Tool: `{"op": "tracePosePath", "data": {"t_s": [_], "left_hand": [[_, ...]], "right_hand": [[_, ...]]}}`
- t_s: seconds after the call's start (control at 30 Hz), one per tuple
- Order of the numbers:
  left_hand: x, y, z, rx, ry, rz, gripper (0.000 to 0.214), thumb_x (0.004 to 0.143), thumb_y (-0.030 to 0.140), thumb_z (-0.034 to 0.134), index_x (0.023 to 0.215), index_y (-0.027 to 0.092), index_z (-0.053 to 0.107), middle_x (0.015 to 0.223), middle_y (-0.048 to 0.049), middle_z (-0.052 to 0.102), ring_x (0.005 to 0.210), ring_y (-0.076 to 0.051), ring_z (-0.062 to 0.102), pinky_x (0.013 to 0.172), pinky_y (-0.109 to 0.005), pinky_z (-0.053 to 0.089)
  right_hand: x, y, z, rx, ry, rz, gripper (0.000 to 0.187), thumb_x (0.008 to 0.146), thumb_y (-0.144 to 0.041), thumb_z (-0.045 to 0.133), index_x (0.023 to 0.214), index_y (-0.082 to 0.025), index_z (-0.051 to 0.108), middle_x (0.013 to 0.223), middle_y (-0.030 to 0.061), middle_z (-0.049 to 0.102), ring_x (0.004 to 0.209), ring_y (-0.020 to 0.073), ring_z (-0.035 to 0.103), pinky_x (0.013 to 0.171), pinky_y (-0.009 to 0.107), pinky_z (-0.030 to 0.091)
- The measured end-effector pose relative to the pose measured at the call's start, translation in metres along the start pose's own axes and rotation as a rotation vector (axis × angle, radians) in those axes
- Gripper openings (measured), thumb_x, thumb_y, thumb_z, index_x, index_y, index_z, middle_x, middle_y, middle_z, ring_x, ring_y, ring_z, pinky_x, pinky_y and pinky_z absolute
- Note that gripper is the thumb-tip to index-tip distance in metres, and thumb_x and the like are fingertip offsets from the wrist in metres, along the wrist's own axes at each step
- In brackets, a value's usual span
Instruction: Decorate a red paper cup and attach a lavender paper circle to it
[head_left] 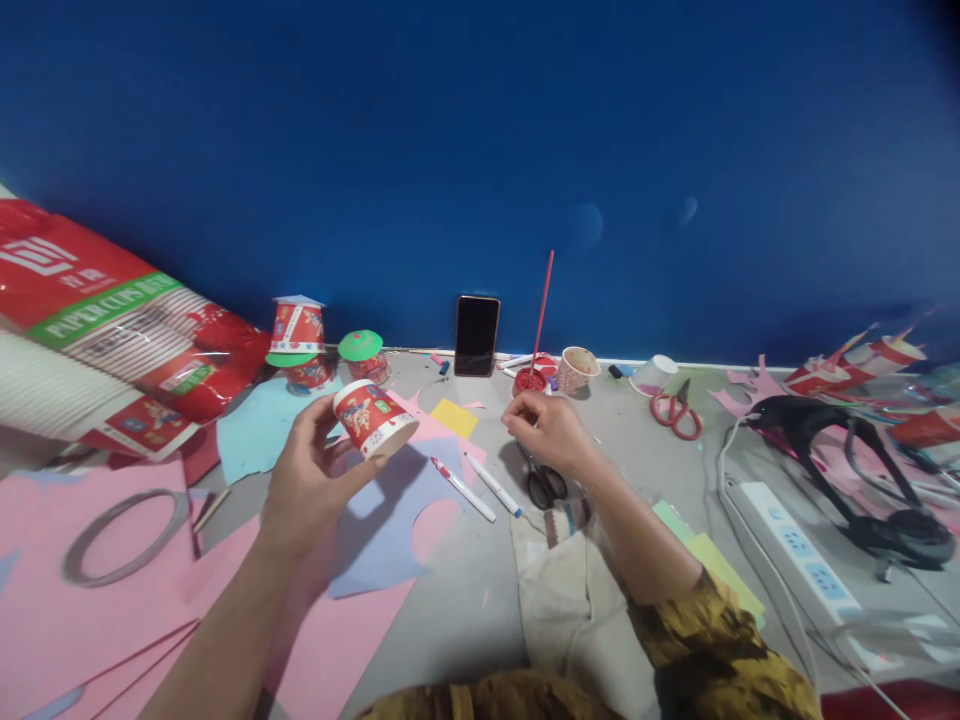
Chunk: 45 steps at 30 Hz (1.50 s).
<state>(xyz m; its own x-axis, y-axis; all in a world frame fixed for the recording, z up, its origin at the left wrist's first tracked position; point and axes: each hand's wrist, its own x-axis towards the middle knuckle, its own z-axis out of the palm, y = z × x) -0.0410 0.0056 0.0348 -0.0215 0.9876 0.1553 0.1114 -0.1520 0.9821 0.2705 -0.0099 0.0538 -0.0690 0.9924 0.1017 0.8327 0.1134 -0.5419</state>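
Observation:
My left hand [311, 470] holds a red printed paper cup [373, 418] with white rims, tilted on its side, its open end facing right and down. My right hand [547, 428] hovers over the table with fingers curled together; anything between them is hidden or too small to name. Just behind it is a small red round piece [530, 381] with a thin red stick [543, 310] rising from it. Black-handled scissors [546, 487] lie partly under my right wrist. A red marker [463, 489] and a blue marker [493, 484] lie between my hands.
Pink paper [360, 650] and a purple sheet [390, 545] cover the left side, with a tape ring [124, 537] on top. Packed paper cups [127, 310] stand far left. A phone [477, 336] leans at the wall. Red scissors [676, 410] and a power strip [799, 555] lie right.

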Motion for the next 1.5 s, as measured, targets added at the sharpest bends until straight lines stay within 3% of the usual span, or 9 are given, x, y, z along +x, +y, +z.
{"op": "tracePosePath", "data": {"t_s": [0.2, 0.4, 0.57, 0.67, 0.73, 0.87, 1.0, 1.17, 1.5], "left_hand": [[-0.001, 0.008, 0.007, -0.127, 0.077, -0.030, 0.077, 0.067, 0.037, 0.098, 0.135, 0.034, 0.061, 0.152, -0.0064, 0.065, 0.154, -0.044, 0.052, 0.126, -0.066, 0.048], [-0.003, 0.004, 0.003, -0.107, -0.038, -0.001, 0.090, 0.070, 0.034, 0.096, 0.150, 0.030, 0.054, 0.165, -0.0124, 0.055, 0.158, -0.043, 0.048, 0.127, -0.061, 0.046], [-0.004, -0.005, -0.001, -0.094, -0.160, 0.069, 0.085, 0.079, 0.031, 0.089, 0.154, 0.028, 0.049, 0.170, -0.0166, 0.049, 0.157, -0.043, 0.049, 0.128, -0.063, 0.044], [-0.006, -0.009, -0.002, -0.082, -0.175, 0.112, 0.084, 0.082, 0.029, 0.085, 0.157, 0.029, 0.048, 0.172, -0.0167, 0.047, 0.162, -0.042, 0.042, 0.131, -0.063, 0.040], [-0.007, -0.009, -0.001, -0.071, -0.208, 0.128, 0.083, 0.084, 0.028, 0.084, 0.159, 0.029, 0.047, 0.172, -0.0166, 0.046, 0.164, -0.042, 0.039, 0.131, -0.063, 0.041], [-0.010, -0.004, 0.000, -0.057, -0.267, 0.135, 0.083, 0.083, 0.027, 0.085, 0.158, 0.030, 0.050, 0.173, -0.0164, 0.045, 0.164, -0.042, 0.040, 0.129, -0.060, 0.044], [-0.014, 0.003, 0.002, -0.096, -0.312, 0.075, 0.085, 0.080, 0.027, 0.087, 0.158, 0.031, 0.051, 0.174, -0.0156, 0.046, 0.163, -0.043, 0.042, 0.130, -0.059, 0.043], [-0.019, 0.006, 0.003, -0.089, -0.274, 0.086, 0.086, 0.082, 0.024, 0.083, 0.160, 0.035, 0.048, 0.174, -0.0115, 0.046, 0.164, -0.041, 0.041, 0.130, -0.057, 0.044], [-0.025, 0.009, 0.003, 0.226, -0.203, 0.299, 0.084, 0.086, 0.024, 0.081, 0.160, 0.039, 0.045, 0.161, -0.0092, 0.050, 0.144, -0.034, 0.059, 0.115, -0.049, 0.058]], "right_hand": [[-0.005, -0.018, 0.010, -0.270, -0.411, 0.035, 0.026, 0.080, -0.041, 0.091, 0.074, -0.021, 0.075, 0.085, 0.0072, 0.083, 0.085, 0.0277, 0.076, 0.066, 0.030, 0.042], [-0.005, -0.024, 0.017, -0.380, -0.540, 0.050, 0.012, 0.085, -0.030, 0.080, 0.084, -0.018, 0.079, 0.095, 0.0136, 0.085, 0.091, 0.0310, 0.078, 0.068, 0.031, 0.042], [-0.005, -0.023, 0.016, -0.280, -0.391, 0.029, 0.017, 0.095, -0.033, 0.070, 0.092, -0.017, 0.076, 0.092, 0.0107, 0.081, 0.086, 0.0260, 0.074, 0.068, 0.031, 0.040], [-0.007, -0.023, 0.015, -0.127, -0.238, 0.010, 0.031, 0.105, -0.033, 0.053, 0.128, -0.018, 0.068, 0.090, 0.0037, 0.077, 0.081, 0.0183, 0.070, 0.071, 0.028, 0.044], [-0.010, -0.024, 0.014, 0.165, -0.085, -0.016, 0.043, 0.103, -0.029, 0.052, 0.145, -0.019, 0.058, 0.081, -0.0021, 0.071, 0.071, 0.0150, 0.064, 0.069, 0.026, 0.046], [-0.017, -0.035, -0.005, 0.856, 0.108, -0.029, 0.035, 0.093, -0.035, 0.067, 0.125, -0.021, 0.071, 0.066, -0.0058, 0.065, 0.053, 0.0114, 0.053, 0.055, 0.024, 0.043], [-0.021, -0.064, -0.044, 1.199, 0.166, 0.034, 0.022, 0.086, -0.035, 0.079, 0.103, -0.022, 0.078, 0.064, -0.0035, 0.067, 0.048, 0.0086, 0.048, 0.045, 0.020, 0.033], [-0.022, -0.091, -0.060, 1.224, 0.232, -0.033, 0.012, 0.084, -0.028, 0.084, 0.094, -0.024, 0.080, 0.062, -0.0032, 0.070, 0.046, 0.0074, 0.049, 0.044, 0.018, 0.036], [-0.022, -0.062, -0.052, 1.100, 0.084, -0.071, 0.025, 0.085, -0.037, 0.093, 0.107, -0.024, 0.087, 0.081, 0.0038, 0.081, 0.056, 0.0105, 0.060, 0.051, 0.021, 0.052]]}}
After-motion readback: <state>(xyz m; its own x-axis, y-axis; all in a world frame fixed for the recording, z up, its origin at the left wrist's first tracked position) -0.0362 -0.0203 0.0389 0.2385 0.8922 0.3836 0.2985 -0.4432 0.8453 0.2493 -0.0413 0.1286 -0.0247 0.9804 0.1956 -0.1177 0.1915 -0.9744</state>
